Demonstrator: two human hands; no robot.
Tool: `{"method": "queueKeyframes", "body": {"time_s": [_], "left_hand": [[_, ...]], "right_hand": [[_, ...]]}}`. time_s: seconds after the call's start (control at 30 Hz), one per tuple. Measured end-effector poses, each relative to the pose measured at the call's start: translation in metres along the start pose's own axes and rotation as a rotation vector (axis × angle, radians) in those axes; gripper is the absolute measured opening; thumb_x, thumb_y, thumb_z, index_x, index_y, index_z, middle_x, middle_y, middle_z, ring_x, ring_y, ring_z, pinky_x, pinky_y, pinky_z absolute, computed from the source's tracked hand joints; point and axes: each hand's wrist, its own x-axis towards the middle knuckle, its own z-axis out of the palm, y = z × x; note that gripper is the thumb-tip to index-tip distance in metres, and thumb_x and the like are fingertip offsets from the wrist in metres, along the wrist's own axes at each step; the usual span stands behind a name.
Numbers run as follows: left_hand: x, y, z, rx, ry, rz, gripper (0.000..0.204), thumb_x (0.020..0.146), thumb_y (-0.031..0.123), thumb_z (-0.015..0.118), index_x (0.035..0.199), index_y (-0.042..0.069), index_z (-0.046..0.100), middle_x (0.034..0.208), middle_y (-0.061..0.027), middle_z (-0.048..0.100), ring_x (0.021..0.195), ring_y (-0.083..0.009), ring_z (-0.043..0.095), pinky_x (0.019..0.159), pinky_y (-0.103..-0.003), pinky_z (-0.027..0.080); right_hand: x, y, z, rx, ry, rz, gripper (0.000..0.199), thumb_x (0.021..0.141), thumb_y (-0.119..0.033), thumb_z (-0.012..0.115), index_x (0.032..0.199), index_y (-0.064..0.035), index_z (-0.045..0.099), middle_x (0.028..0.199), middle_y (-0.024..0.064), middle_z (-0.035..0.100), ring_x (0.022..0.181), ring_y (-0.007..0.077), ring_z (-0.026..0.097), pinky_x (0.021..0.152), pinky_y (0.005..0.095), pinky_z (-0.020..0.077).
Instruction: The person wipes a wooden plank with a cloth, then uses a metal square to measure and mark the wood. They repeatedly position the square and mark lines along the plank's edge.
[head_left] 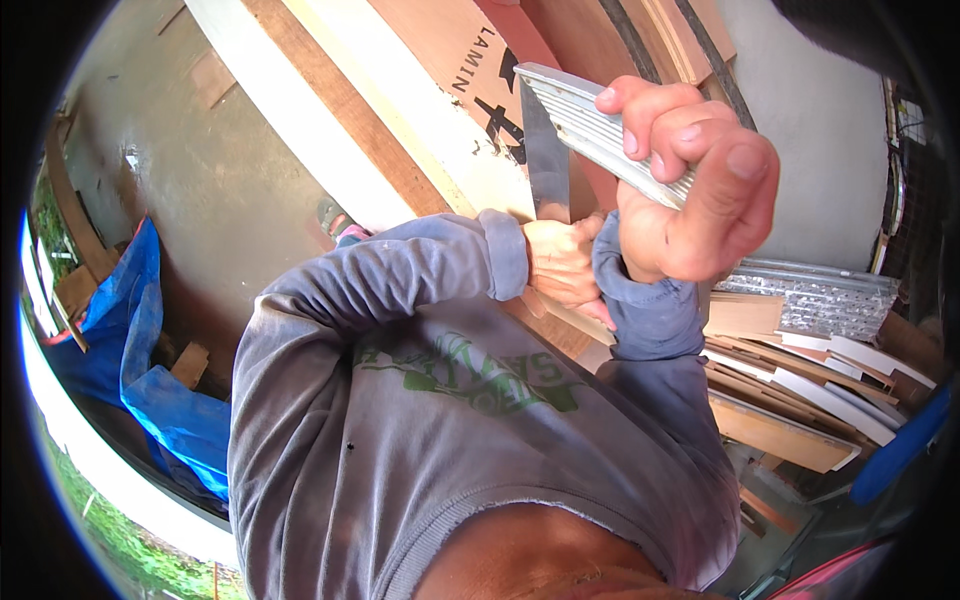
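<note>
Above chest, right hand [690, 190] gripping metal square [590, 130]

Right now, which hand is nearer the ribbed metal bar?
Right. The right hand has its grip closed around the bar. The left hand sits lower, curled beside the right wrist and apart from the bar.
</note>
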Motion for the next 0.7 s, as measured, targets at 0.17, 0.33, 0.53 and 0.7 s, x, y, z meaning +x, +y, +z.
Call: {"method": "queueKeyframes", "body": {"time_s": [0.17,0.33,0.53,0.7], "left_hand": [[0.004,0.004,-0.025,-0.021,-0.261,-0.094,0.064,0.093,0.065,0.049,0.087,0.005,0.071,0.090,-0.0112,0.069,0.090,-0.0300,0.066,0.092,-0.046,0.050],[0.003,0.000,-0.031,-0.020,-0.357,-0.065,0.068,0.092,0.066,0.048,0.077,0.004,0.072,0.091,-0.0131,0.070,0.092,-0.0311,0.067,0.092,-0.046,0.050],[0.019,-0.008,-0.022,0.043,-0.109,-0.061,0.076,0.094,0.070,0.040,0.072,0.004,0.071,0.084,-0.0118,0.070,0.089,-0.0338,0.067,0.101,-0.056,0.042],[0.009,-0.017,-0.046,0.295,-0.477,-0.043,0.072,0.097,0.064,0.036,0.059,0.009,0.064,0.061,-0.0058,0.062,0.067,-0.0309,0.061,0.098,-0.056,0.040]], "right_hand": [[0.000,0.006,0.007,-0.005,0.016,0.014,0.034,0.109,-0.020,0.039,0.090,0.0021,0.055,0.068,0.0082,0.047,0.060,0.0216,0.049,0.065,0.0519,0.0538],[-0.002,0.018,0.004,0.034,0.017,-0.006,0.034,0.109,-0.020,0.040,0.091,0.0026,0.056,0.066,0.0082,0.047,0.059,0.0220,0.050,0.065,0.0520,0.0543],[0.017,0.003,0.008,0.021,-0.007,-0.055,0.036,0.109,-0.022,0.040,0.088,0.0026,0.056,0.065,0.0094,0.048,0.060,0.0222,0.051,0.064,0.0518,0.0547],[0.029,0.018,0.014,-0.032,0.062,-0.103,0.036,0.108,-0.024,0.042,0.086,0.0015,0.055,0.065,0.0092,0.047,0.059,0.0219,0.049,0.065,0.0537,0.0558]]}}
